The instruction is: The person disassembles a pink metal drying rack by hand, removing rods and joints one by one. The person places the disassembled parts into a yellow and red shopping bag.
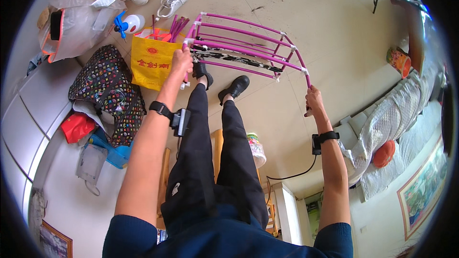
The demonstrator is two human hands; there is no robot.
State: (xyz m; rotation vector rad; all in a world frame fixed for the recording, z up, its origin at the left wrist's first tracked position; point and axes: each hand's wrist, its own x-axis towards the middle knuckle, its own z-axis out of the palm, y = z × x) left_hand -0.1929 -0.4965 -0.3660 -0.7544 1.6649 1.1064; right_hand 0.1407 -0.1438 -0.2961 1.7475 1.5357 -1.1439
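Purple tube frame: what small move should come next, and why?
Perhaps ease the purple tube frame gently forward: its left end overlaps the left shoe in this view, and the left hand and right hand grip its ends.

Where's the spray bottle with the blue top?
In the head view, the spray bottle is at the upper left, just above the yellow bag, between the see-through plastic bag and the purple frame.
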